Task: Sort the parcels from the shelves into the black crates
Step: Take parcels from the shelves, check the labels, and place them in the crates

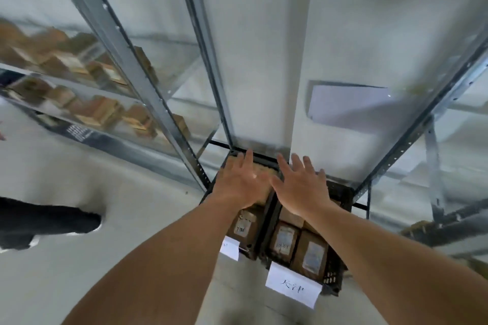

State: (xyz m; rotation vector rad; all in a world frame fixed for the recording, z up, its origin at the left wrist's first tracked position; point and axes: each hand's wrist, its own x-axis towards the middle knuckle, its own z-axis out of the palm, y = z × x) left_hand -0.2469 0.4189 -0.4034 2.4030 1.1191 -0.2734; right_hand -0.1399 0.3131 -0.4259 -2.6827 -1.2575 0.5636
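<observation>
The two black plastic crates (334, 272) stand open from above yet nearly packed with brown cardboard parcels (313, 256), hemmed in behind by a white pillar (264, 60) and flanked by grey perforated steel shelf uprights (169, 124), while bare grey floor (132, 206) lies free to the left.

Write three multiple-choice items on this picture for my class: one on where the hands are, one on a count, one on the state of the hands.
1. The left hand and right hand are:
A over the black crates
B on a trolley handle
C in pockets

2. White paper labels on the crate fronts:
A one
B two
C four

3. The hands are:
A clenched fists
B pinching a pen
C open, fingers spread

Answers:
1 A: both arms reach forward to above the crates.
2 B: one label hangs on each crate's front.
3 C: the fingers of both hands are straight and apart.
</observation>
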